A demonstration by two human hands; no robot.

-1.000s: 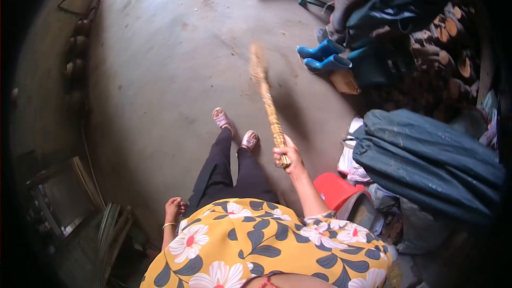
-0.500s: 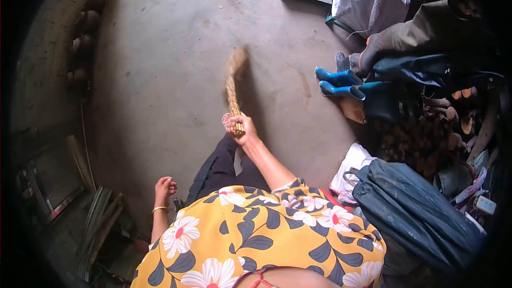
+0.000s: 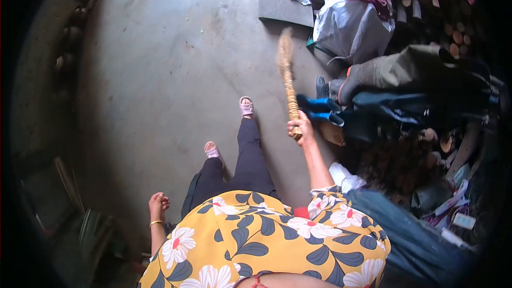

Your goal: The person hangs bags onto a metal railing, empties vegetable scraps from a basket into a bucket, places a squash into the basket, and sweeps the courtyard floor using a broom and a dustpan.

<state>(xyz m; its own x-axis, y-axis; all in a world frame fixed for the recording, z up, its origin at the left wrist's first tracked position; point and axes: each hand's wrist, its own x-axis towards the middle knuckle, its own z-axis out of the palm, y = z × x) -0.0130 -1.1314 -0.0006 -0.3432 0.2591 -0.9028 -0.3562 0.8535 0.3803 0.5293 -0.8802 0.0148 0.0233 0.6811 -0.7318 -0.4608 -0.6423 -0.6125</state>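
My right hand [image 3: 302,128] is wrapped round the bound handle of a straw hand broom [image 3: 289,82]. The broom points forward, its bristle end blurred and near the floor; I cannot tell whether it touches. Beyond that hand lie blue rubber boots [image 3: 322,111], partly behind the broom handle. At my left side hangs my left hand [image 3: 159,202], fingers curled in loosely with nothing visible in them. A yellow bangle [image 3: 156,223] circles that wrist.
Dark waders [image 3: 405,69], a white sack [image 3: 352,29] and stacked firewood [image 3: 394,165] line the right side. A dark flat board [image 3: 285,5] lies on the floor [image 3: 160,74] ahead. Dark blue waterproof cloth [image 3: 394,224] is close on my right. Long sticks [image 3: 69,181] lean at left.
My right hand has swung to the right with the broom, which now reaches toward the board and boots. My feet have come into view. My left hand stays low at my side.
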